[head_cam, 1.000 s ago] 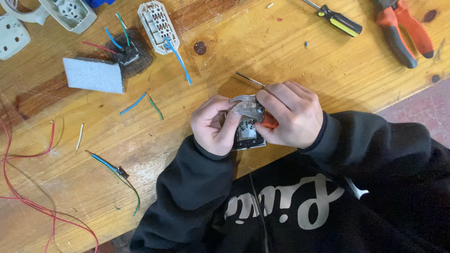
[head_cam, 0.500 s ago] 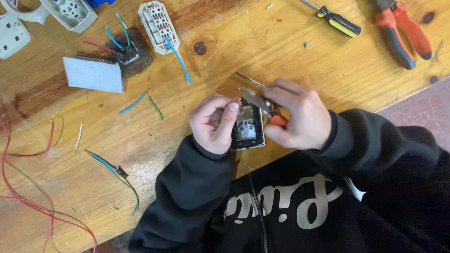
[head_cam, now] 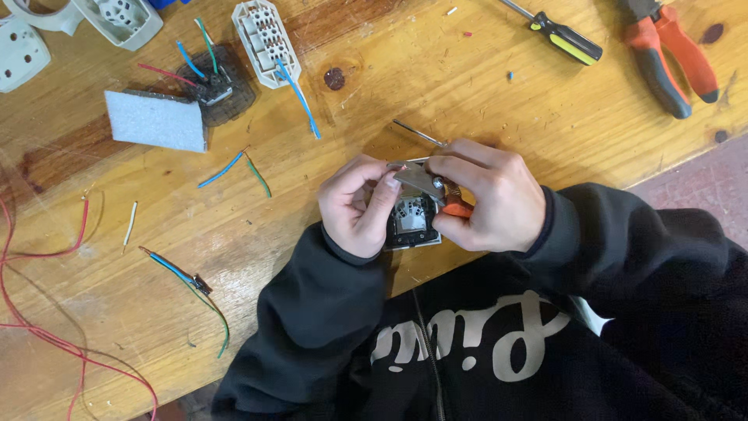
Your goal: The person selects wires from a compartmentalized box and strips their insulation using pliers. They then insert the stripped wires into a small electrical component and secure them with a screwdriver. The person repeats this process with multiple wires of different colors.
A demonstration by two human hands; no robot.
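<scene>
Far left of the wooden workbench [head_cam: 545, 101] there's a loop of red wire [head_cam: 31, 327] trailing off the edge, with white socket covers [head_cam: 19, 51] up in the corner. A bit further in sits a grey foam block [head_cam: 156, 121], just beside a dark socket insert [head_cam: 214, 82] with red, blue and green leads sticking out, and next to that a white terminal frame [head_cam: 261, 35] with a blue wire hanging off it. Loose blue and green wire offcuts [head_cam: 234, 168] lie below those.

Middle of the shot, right at the near edge of the bench: the left hand [head_cam: 358, 206] is curled around the left side of a small dark switch module [head_cam: 411, 222], thumb pressed on its top. The right hand [head_cam: 487, 199] is closed around the module's right side, pinching a small orange-handled tool [head_cam: 452, 204] with a metal piece laid across the module. A thin metal shaft pokes out above the fingers.

Upper right, well apart from the hands, lie a black-and-yellow screwdriver [head_cam: 565, 40] and orange-handled pliers [head_cam: 674, 58].
</scene>
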